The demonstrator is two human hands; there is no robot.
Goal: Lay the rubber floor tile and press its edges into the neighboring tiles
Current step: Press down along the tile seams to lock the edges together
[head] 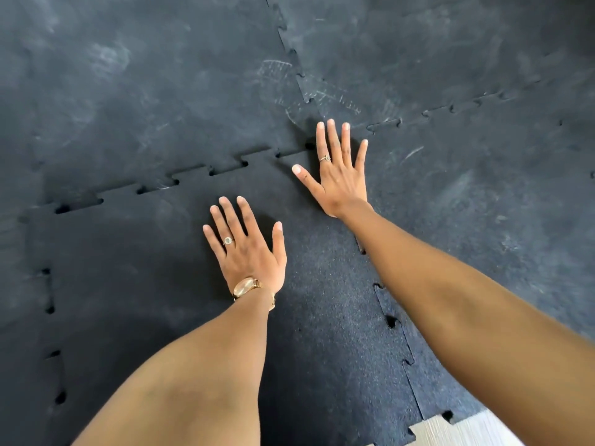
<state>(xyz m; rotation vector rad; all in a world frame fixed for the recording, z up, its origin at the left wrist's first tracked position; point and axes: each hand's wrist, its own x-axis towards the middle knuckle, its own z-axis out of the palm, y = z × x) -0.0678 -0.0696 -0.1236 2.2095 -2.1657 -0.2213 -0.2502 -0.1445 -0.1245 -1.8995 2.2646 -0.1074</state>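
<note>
A black rubber floor tile [154,284] with puzzle-cut edges lies in front of me, darker and cleaner than the tiles around it. My left hand [248,246] rests flat on it, fingers spread, a little below its far edge. My right hand [338,175] presses flat on the tile's far right corner, where the far seam [193,175] meets the right seam [389,320]. The far seam's tabs stand slightly raised with dark gaps. The left seam [50,307] also shows small open gaps. Neither hand holds anything.
Scuffed, chalk-marked black tiles [128,75] cover the floor beyond and to both sides. One seam between them runs away from me [289,49] and another goes off to the right [450,109]. Pale wood flooring [463,429] shows at the bottom right.
</note>
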